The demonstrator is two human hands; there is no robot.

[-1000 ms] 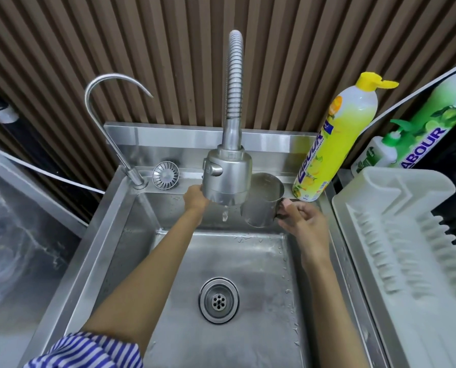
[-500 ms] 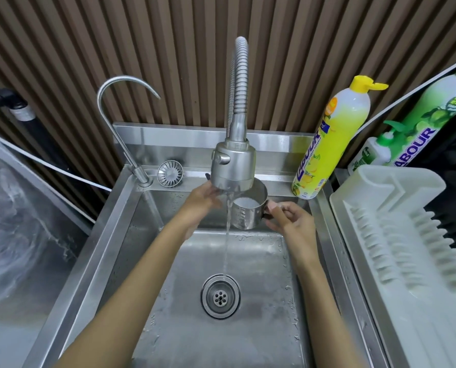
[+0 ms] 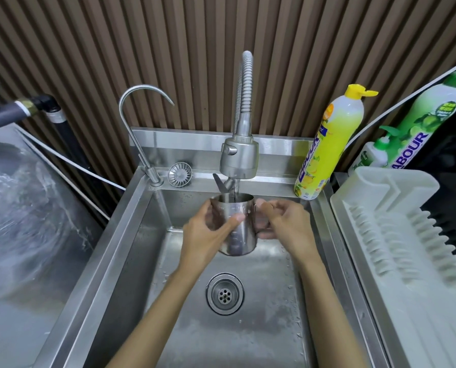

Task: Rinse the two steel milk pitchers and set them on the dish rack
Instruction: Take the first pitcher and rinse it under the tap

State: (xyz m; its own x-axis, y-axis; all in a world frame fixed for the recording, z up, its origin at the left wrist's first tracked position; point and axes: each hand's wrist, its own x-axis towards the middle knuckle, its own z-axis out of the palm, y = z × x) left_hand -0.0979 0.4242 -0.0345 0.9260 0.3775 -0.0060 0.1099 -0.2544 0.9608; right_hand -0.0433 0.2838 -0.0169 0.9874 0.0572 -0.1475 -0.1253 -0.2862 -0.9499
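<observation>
the pitcher (image 3: 237,226) is sitting upright in the air over the sink (image 3: 131,235), right under the tap (image 3: 239,160). a thin stream of water is falling into its open top. the left hand (image 3: 207,235) is wrapping around the pitcher's side, with the thumb lying across the front. the right hand (image 3: 284,223) is curling shut on the pitcher's right side, where the handle seems to be. the drain (image 3: 225,293) is lying below, in the sink floor. a yellow bottle (image 3: 327,150) is standing at the sink's back right corner. the white rack (image 3: 396,235) is lying to the right of the sink.
</observation>
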